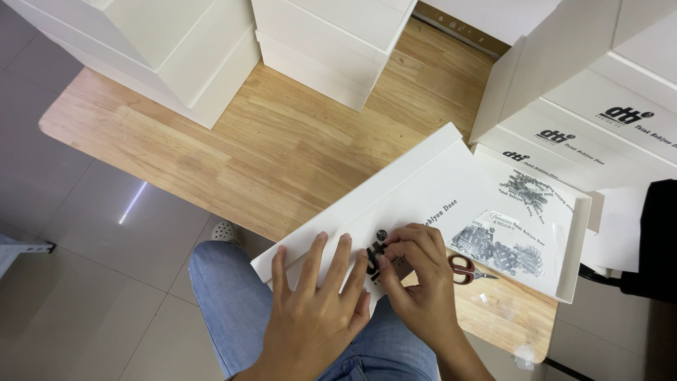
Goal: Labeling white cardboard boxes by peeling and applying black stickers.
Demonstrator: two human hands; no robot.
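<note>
While the left hand [310,300] lies flat with fingers spread on the near end of a long white box panel [395,194], the right hand [416,271] pinches a small dark fitting [377,257] against it, just beside the left fingertips. Beyond lie red-handled scissors [465,268], a tray [582,236] and stacked white boxes [331,42] on the bench [282,141].
</note>
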